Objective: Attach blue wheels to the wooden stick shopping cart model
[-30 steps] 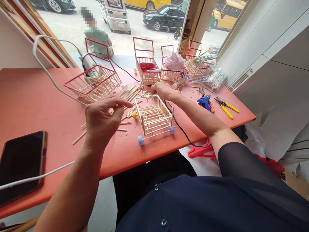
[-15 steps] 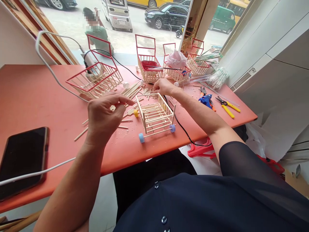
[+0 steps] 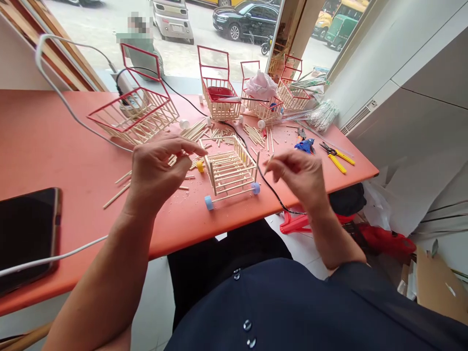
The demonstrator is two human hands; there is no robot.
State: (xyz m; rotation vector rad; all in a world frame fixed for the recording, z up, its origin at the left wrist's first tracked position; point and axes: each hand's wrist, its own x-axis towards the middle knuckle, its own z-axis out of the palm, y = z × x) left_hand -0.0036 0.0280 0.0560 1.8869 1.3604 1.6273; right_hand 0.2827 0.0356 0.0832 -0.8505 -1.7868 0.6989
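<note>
Cart (image 3: pixel 229 168) at your unclosed left hand (image 3: pixel 157 168) may roll if nudged, your right hand (image 3: pixel 296 174) pinching a stick (image 3: pixel 271 157).

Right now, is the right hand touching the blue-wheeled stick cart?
No, the tabletop and black cable show between the right hand and the cart.

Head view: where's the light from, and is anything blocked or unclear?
Head view: daylight floods in from the pale street; head view: square blocks hide the head of the person outside; head view: the wooden cart is clear, but the bit in the right hand is too small to identify.
</note>
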